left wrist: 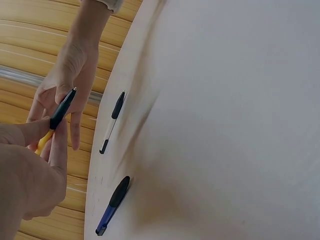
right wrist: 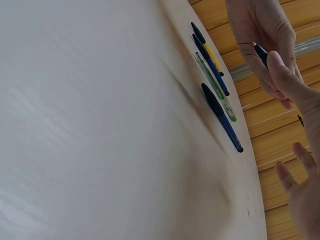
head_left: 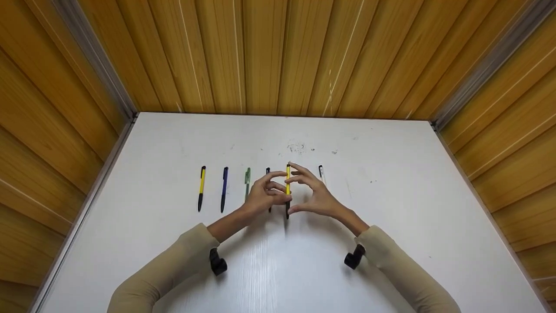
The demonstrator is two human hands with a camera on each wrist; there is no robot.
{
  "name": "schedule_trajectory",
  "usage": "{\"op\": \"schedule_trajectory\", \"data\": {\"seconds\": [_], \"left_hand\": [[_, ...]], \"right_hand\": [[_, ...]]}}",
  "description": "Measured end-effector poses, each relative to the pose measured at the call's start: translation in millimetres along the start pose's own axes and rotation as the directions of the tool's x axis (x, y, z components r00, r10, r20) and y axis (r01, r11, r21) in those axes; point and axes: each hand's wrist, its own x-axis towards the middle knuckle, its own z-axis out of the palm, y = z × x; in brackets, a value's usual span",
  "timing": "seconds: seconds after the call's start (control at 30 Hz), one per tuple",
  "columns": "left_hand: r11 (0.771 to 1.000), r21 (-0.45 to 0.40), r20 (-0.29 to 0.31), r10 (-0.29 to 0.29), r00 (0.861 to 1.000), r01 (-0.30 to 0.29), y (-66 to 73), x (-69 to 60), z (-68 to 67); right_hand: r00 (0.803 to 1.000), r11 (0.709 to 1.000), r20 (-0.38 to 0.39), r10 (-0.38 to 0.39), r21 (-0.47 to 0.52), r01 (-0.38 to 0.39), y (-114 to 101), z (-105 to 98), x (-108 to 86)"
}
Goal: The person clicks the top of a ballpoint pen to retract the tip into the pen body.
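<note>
Two pens, a yellow-and-black one (head_left: 202, 188) and a slim blue one (head_left: 224, 189), lie roughly parallel on the smooth white table (head_left: 391, 195) in the head view, alongside a translucent green pen (head_left: 247, 176), a partly hidden dark blue pen (head_left: 268, 170) and a white pen (head_left: 322, 174). Raised between the hands is the held yellow pen (head_left: 288, 188), its black grip toward the person. The left hand (head_left: 260, 196) pinches it; the right hand (head_left: 319, 198) arches around it with fingers spread, one fingertip at the top end. Ribbed, wood-grained walls (head_left: 265, 56) surround the glossy, scuffed tabletop. The left wrist view shows the left thumb and fingers pinching near where yellow meets black, the tapered tip projecting beyond; the right thumb is at the black grip, though whether it clamps I cannot tell. In the right wrist view, that thumb crosses the shaft, and four pens slant near the table's curved-looking edge.
</note>
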Motion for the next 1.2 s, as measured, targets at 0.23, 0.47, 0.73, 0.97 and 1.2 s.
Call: {"op": "schedule_trajectory", "data": {"seconds": [0.23,0.47,0.73,0.97,1.2], "left_hand": [[0.999,0.039,-0.030,-0.009,1.000,0.010,5.9,0.7,0.7],[0.997,0.071,-0.058,0.007,0.998,-0.003,9.8,3.2,-0.3],[0.998,0.062,-0.050,0.004,0.999,-0.001,12.9,4.7,-1.6],[0.998,0.062,-0.029,-0.007,1.000,0.009,8.3,5.9,-0.3],[0.990,0.141,-0.054,0.005,0.999,0.002,5.6,7.1,-3.1]], "right_hand": [[1.000,1.000,-0.022,0.016,-0.018,-0.016,22,4,2.9],[0.999,0.999,-0.036,0.001,-0.040,-0.002,31,4,6.3],[1.000,0.998,0.004,0.029,-0.052,-0.029,27,-2,8.8],[0.999,0.997,0.035,0.017,-0.074,-0.015,31,-7,5.4],[0.998,0.996,0.048,0.029,-0.091,-0.024,32,-13,3.0]]}}
